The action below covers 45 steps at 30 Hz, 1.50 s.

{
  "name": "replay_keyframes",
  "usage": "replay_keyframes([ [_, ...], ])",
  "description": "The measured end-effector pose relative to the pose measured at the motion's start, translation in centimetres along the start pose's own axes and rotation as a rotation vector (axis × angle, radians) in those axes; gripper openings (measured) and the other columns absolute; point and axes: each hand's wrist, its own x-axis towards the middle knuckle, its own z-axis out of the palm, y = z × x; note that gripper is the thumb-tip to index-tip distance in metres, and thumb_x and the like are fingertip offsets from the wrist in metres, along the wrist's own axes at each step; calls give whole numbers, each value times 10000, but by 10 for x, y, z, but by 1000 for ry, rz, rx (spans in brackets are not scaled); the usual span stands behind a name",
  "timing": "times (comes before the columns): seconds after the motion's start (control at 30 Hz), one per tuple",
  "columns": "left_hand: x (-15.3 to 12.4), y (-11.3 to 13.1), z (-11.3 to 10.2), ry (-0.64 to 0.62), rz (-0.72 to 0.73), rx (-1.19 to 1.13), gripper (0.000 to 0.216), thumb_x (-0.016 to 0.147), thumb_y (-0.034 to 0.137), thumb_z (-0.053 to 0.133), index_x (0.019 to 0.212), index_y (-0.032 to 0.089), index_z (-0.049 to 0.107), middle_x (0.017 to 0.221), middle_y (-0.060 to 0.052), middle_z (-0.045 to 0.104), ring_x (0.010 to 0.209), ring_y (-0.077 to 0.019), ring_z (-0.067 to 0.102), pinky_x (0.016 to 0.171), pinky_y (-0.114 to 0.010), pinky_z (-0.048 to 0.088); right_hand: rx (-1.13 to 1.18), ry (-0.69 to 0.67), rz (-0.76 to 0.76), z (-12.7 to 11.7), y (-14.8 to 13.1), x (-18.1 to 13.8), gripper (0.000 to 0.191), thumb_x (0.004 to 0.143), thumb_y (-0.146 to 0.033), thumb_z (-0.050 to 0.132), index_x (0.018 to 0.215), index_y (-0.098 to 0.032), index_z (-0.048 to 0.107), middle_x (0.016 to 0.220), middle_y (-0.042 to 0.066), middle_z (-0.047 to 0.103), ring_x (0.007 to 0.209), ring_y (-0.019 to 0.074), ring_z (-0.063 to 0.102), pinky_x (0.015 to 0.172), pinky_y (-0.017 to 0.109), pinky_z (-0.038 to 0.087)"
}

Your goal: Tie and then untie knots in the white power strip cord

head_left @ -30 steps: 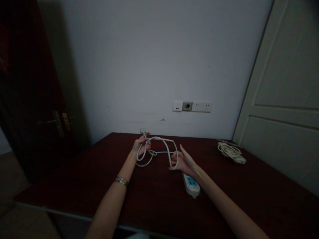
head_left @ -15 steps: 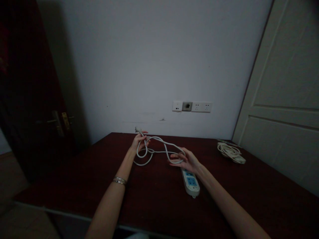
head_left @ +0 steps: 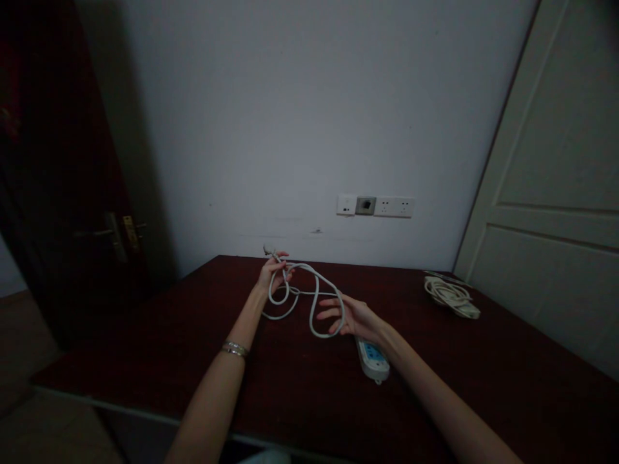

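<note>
A white power cord (head_left: pixel 311 317) hangs in loops between my two hands above the dark red table. My left hand (head_left: pixel 272 274) is closed around the cord near its plug (head_left: pixel 268 249), whose prongs stick up past the fingers. My right hand (head_left: pixel 352 316) has its fingers spread, with one drooping loop passing across them; they do not close on it. Under that hand lies a white power strip (head_left: pixel 374 368) with blue sockets, its far end hidden by the hand. More cord lies in a curve on the table behind my left hand.
A second bundled white cord (head_left: pixel 449 295) lies at the table's right rear. Wall sockets (head_left: pixel 394 207) are set in the wall behind. A dark door (head_left: pixel 62 193) stands at left, a pale panelled door (head_left: pixel 556 180) at right. The table's front edge (head_left: pixel 135 412) is near me.
My right hand has shifted slightly left and opened its fingers, and the loop there now hangs lower. My left hand keeps its hold on the cord.
</note>
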Motion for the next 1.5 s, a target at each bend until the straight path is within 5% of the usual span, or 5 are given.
replay_keyframes([
  [0.23, -3, -6, 20, -39, -9, -44, 257, 706, 96, 548, 955, 150, 513, 581, -15, 567, 538, -172, 592, 412, -212, 392, -57, -195, -51, 2, 9, -4, 397, 734, -248, 586, 1100, -97, 569, 1054, 163, 645, 545, 92, 598, 402, 156, 402],
  [0.43, -4, -10, 30, -81, -2, -40, 263, 698, 113, 576, 950, 153, 510, 601, -28, 588, 528, -173, 592, 410, -217, 401, 99, -333, -52, 27, 8, -13, 601, 662, -324, 508, 1212, -86, 467, 1167, 195, 566, 1023, 274, 566, 806, 399, 459],
  [0.7, -2, 1, 18, -62, -18, 1, 288, 682, 116, 588, 956, 149, 507, 597, -23, 593, 539, -180, 611, 416, -223, 431, 160, -268, -50, 5, -7, -13, 719, 763, -684, 391, 1070, -47, 525, 721, 50, 513, 550, 103, 468, 379, 178, 324],
  [1.13, -6, 18, -1, -425, -344, 480, 352, 732, 213, 610, 1022, 100, 446, 602, -91, 651, 409, -154, 566, 410, -236, 411, -2053, 674, -134, -16, -51, -56, 396, 732, -558, 567, 844, -178, 573, 796, 69, 647, 703, 208, 606, 552, 249, 348],
  [1.5, -13, -20, 12, -446, -607, 583, 273, 733, 293, 605, 889, 143, 438, 572, -61, 630, 394, -135, 538, 377, -200, 319, -2253, 933, -64, -24, -85, -59, 360, 947, -305, 230, 1059, -185, 551, 957, 156, 656, 833, 250, 645, 595, 273, 385],
])
